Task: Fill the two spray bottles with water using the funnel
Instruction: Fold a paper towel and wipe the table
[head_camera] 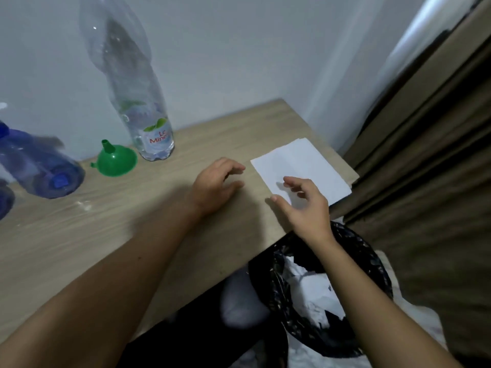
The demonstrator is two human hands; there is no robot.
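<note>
A green funnel (116,160) lies mouth down on the wooden table (79,235), spout up. Beside it to the right stands a tall clear water bottle (138,102), almost empty, with a red-lettered label. At the far left edge are two blue spray bottles, one (39,168) largely in view and another (5,200) cut off by the frame. My left hand (215,187) rests on the table with fingers relaxed, holding nothing. My right hand (305,205) hovers over the near corner of a white paper napkin (300,166), fingers spread and empty.
A bin lined with a black bag (318,282), holding crumpled white paper, stands below the table's right edge. A brown curtain (430,142) hangs at the right. A white wall backs the table.
</note>
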